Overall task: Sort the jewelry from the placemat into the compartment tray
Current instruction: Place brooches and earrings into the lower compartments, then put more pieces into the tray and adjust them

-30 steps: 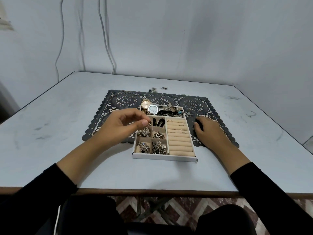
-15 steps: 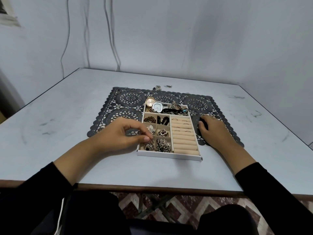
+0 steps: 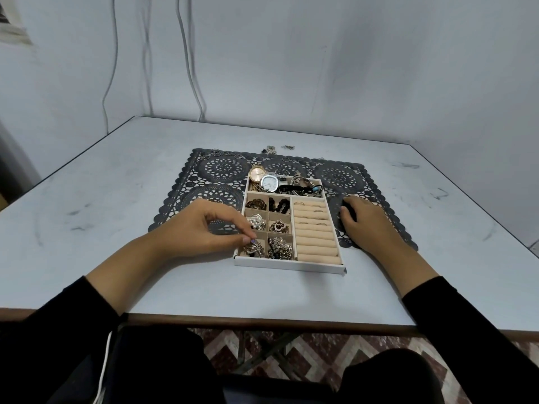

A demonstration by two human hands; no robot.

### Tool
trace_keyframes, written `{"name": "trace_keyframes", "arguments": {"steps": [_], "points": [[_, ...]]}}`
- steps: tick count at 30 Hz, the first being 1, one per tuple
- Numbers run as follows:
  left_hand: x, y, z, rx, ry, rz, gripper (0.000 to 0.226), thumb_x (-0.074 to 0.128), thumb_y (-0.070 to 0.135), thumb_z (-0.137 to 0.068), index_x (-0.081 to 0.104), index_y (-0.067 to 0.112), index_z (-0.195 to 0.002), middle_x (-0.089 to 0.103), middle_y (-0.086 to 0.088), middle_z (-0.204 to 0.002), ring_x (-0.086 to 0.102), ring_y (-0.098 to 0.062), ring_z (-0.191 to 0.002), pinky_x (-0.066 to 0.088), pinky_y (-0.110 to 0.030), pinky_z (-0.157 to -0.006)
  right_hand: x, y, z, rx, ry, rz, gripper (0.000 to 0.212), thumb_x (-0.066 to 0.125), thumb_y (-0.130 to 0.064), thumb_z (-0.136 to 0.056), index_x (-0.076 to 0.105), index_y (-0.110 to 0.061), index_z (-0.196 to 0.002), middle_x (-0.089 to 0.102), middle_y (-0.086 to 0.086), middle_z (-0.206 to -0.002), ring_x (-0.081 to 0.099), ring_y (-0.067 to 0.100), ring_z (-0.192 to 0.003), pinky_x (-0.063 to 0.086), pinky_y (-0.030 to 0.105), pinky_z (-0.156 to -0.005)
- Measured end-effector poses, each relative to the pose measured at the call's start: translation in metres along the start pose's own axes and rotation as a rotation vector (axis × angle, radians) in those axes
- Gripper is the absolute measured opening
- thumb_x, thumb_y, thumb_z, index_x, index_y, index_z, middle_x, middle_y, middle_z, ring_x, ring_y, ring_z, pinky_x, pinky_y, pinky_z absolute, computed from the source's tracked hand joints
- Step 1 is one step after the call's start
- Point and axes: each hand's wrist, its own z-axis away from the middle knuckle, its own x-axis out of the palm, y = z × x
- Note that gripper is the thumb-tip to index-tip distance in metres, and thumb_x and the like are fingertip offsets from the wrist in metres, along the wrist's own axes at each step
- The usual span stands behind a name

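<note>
A white compartment tray point(image 3: 288, 265) sits on the dark lace placemat point(image 3: 221, 170). Its far section holds watches point(image 3: 269, 182), its small left cells hold brooches, and its right side has beige ring rolls point(image 3: 313, 234) with a few rings. My left hand point(image 3: 204, 225) hovers at the tray's near-left cell, thumb and forefinger pinched on a small jewelry piece point(image 3: 253, 242) just above the brooch there. My right hand point(image 3: 370, 225) lies palm down on the placemat beside the tray's right wall, holding nothing. Several thin rings point(image 3: 221, 153) lie along the mat's far-left edge.
Two small metal pieces point(image 3: 269, 149) lie on the grey table point(image 3: 102, 205) just beyond the mat. The table's wooden front edge point(image 3: 262, 320) is close to my body. Cables point(image 3: 192, 68) hang down the wall behind.
My left hand has moved toward me, from the tray's middle-left cell down to its near-left cell, still pinched. The right hand has stayed on the mat. The view shifted slightly.
</note>
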Motion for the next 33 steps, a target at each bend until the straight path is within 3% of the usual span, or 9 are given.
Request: {"name": "trace_keyframes", "arguments": {"steps": [5, 8, 11, 14, 19, 25, 29, 33], "points": [[0.001, -0.003, -0.004, -0.026, 0.091, -0.042, 0.013, 0.073, 0.014, -0.085, 0.076, 0.015, -0.098, 0.076, 0.007, -0.095, 0.07, -0.01, -0.096, 0.05, -0.018, -0.086, -0.002, 0.0, -0.001, 0.012, -0.011, -0.003, 0.033, 0.048, -0.023, -0.097, 0.057, -0.006, -0.124, 0.062, 0.013, -0.119, 0.055, 0.028, -0.11, 0.04, 0.03, -0.089], [-0.002, -0.013, -0.011, -0.052, 0.232, -0.133, 0.014, 0.067, 0.015, -0.091, 0.073, 0.021, -0.103, 0.074, 0.012, -0.098, 0.067, -0.004, -0.099, 0.046, -0.011, -0.086, -0.005, -0.001, -0.005, 0.02, 0.003, -0.013, 0.031, 0.05, -0.023, -0.095, 0.06, -0.007, -0.119, 0.064, 0.013, -0.115, 0.056, 0.026, -0.107, 0.04, 0.03, -0.087], [-0.01, -0.031, -0.023, -0.169, 0.337, -0.266, 0.019, 0.061, 0.021, -0.096, 0.069, 0.027, -0.111, 0.07, 0.014, -0.108, 0.062, -0.001, -0.102, 0.045, -0.016, -0.086, -0.008, 0.002, -0.012, 0.022, 0.024, -0.025, 0.033, 0.05, -0.024, -0.095, 0.059, -0.008, -0.123, 0.062, 0.011, -0.12, 0.055, 0.024, -0.111, 0.039, 0.028, -0.089], [-0.023, -0.053, -0.037, -0.266, 0.279, -0.459, 0.03, 0.056, 0.028, -0.097, 0.061, 0.026, -0.126, 0.06, 0.006, -0.127, 0.055, -0.008, -0.11, 0.042, -0.025, -0.089, -0.009, 0.008, -0.023, 0.007, -0.006, -0.03, 0.039, 0.05, -0.024, -0.096, 0.052, -0.01, -0.133, 0.057, 0.009, -0.131, 0.051, 0.023, -0.119, 0.036, 0.026, -0.096], [-0.04, -0.079, -0.061, -0.406, 0.121, -0.68, 0.052, 0.048, 0.042, -0.099, 0.043, 0.022, -0.146, 0.033, 0.0, -0.157, 0.035, -0.021, -0.141, 0.03, -0.037, -0.113, -0.006, 0.016, -0.052, -0.014, -0.052, -0.03, 0.045, 0.052, -0.027, -0.096, 0.046, -0.013, -0.138, 0.052, 0.007, -0.138, 0.049, 0.022, -0.124, 0.035, 0.027, -0.101], [-0.053, -0.103, -0.089, -0.481, 0.09, -0.711, 0.061, 0.043, 0.053, -0.098, 0.031, 0.027, -0.152, 0.018, 0.0, -0.163, 0.02, -0.023, -0.149, 0.021, -0.042, -0.12, 0.007, 0.014, -0.093, -0.097, -0.118, -0.011, 0.043, 0.049, -0.027, -0.097, 0.047, -0.016, -0.139, 0.049, 0.002, -0.142, 0.044, 0.018, -0.131, 0.03, 0.027, -0.107], [-0.058, -0.114, -0.111, -0.478, 0.01, -0.727, 0.063, 0.036, 0.056, -0.099, 0.023, 0.03, -0.155, 0.011, 0.001, -0.164, 0.011, -0.019, -0.151, 0.013, -0.039, -0.121, 0.018, 0.009, -0.122, -0.161, -0.137, -0.036, 0.04, 0.049, -0.027, -0.097, 0.05, -0.019, -0.136, 0.054, 0.0, -0.138, 0.048, 0.017, -0.126, 0.032, 0.022, -0.101], [-0.065, -0.127, -0.125, -0.482, -0.058, -0.73, 0.092, 0.014, 0.08, -0.076, 0.016, 0.034, -0.155, 0.006, 0.004, -0.165, 0.003, -0.018, -0.152, 0.008, -0.04, -0.123, 0.03, 0.001, -0.146, -0.2, -0.157, -0.085, 0.04, 0.052, -0.026, -0.096, 0.051, -0.018, -0.135, 0.054, -0.002, -0.137, 0.048, 0.015, -0.126, 0.028, 0.016, -0.098]]}}
